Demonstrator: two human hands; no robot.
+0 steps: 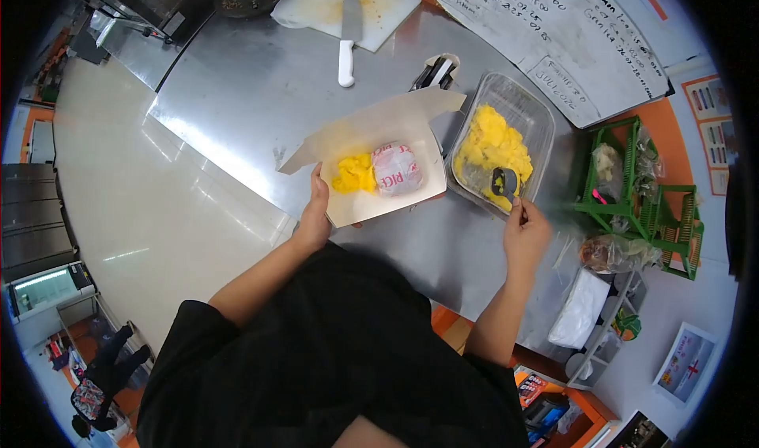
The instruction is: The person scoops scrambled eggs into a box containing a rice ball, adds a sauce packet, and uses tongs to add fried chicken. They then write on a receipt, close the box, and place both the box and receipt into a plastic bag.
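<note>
My left hand grips the left side of an open paper food box, thumb over its rim. Inside lie a heap of yellow scrambled egg and, beside it, a round wrapped portion printed "RICE". My right hand pinches the handle of a dark serving spoon. The spoon's rounded head rests among more scrambled egg in a clear plastic container. That container stands on the steel table just right of the box.
A white-handled knife lies partly on a white cutting board, on the steel table. Behind the container leans a written whiteboard. Green racks and a white packet are at right. A person is at far lower left.
</note>
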